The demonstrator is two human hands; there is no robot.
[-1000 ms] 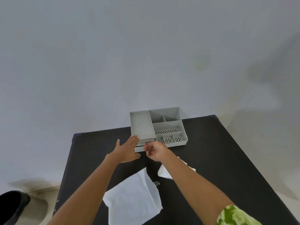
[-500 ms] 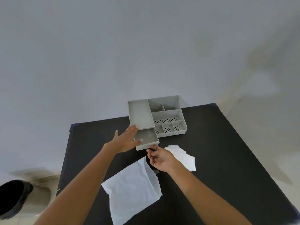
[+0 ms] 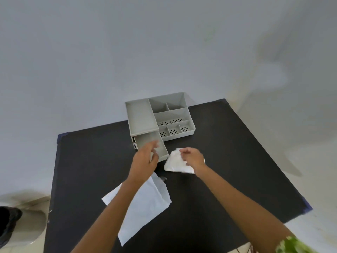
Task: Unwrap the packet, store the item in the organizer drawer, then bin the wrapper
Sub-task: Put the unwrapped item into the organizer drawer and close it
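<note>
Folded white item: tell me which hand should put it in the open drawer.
Right. The right hand already rests on the folded white item, just beside the open drawer. The left hand hovers at the drawer front with nothing in its grip.

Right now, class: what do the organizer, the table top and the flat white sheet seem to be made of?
Organizer: probably moulded plastic, matt grey; thin rigid walls, punched holes in the floors.
Table top: dark matt surface, no glare; material unclear.
Flat white sheet: thin paper or soft plastic film; creased, torn edge, lies limp.
</note>
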